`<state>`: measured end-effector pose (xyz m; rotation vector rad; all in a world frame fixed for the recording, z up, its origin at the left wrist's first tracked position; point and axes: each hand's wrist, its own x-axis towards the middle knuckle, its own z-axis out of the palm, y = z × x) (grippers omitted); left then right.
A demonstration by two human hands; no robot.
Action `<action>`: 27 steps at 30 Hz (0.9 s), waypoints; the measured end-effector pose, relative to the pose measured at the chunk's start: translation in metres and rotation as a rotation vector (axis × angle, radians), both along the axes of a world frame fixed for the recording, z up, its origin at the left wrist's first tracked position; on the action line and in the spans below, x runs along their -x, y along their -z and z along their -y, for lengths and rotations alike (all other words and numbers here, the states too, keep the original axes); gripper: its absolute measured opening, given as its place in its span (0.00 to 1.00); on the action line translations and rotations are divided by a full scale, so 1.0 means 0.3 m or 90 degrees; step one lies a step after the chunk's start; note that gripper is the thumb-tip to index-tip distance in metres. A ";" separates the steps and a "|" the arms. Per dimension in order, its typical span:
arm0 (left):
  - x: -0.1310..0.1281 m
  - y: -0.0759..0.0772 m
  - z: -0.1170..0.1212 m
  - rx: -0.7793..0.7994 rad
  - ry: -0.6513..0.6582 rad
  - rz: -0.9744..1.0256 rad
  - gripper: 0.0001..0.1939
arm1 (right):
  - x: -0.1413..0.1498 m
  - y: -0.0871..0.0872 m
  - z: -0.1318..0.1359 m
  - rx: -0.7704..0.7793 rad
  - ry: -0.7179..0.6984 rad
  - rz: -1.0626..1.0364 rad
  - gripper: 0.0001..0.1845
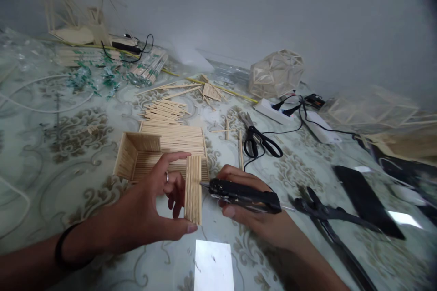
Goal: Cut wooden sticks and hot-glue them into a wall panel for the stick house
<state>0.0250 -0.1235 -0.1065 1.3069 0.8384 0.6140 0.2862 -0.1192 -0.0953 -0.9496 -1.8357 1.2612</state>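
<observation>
My left hand point(160, 200) grips a narrow wooden stick panel point(193, 189) upright, with thumb at its lower end and a finger at its top. A ring and a dark wristband are on that hand and wrist. Wrapped in my right hand point(239, 204) is a black glue gun point(244, 195), its thin metal nozzle at the right side of the panel. Behind my left hand lies an open box-like piece point(180, 138) built from rows of sticks, with walls standing at its left. My left hand hides part of it.
Loose sticks point(164, 112) lie behind the box. Scissors point(257, 138), a power strip point(275, 111), pliers point(327, 213) and a black phone point(368, 202) sit to the right. Bundled sticks point(148, 66) and a geometric stick frame point(276, 72) stand at the back. A white card point(214, 266) lies in front.
</observation>
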 end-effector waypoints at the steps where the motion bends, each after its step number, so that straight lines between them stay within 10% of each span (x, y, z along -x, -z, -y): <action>1: 0.000 -0.001 0.000 -0.017 -0.006 -0.014 0.48 | -0.001 0.000 0.003 0.013 0.004 -0.007 0.19; 8: 0.015 -0.011 0.001 -0.119 -0.027 -0.161 0.36 | -0.008 -0.012 0.014 0.089 -0.003 -0.023 0.23; 27: 0.002 -0.015 0.005 -0.107 -0.043 -0.145 0.46 | -0.006 -0.027 0.036 0.157 -0.054 -0.019 0.27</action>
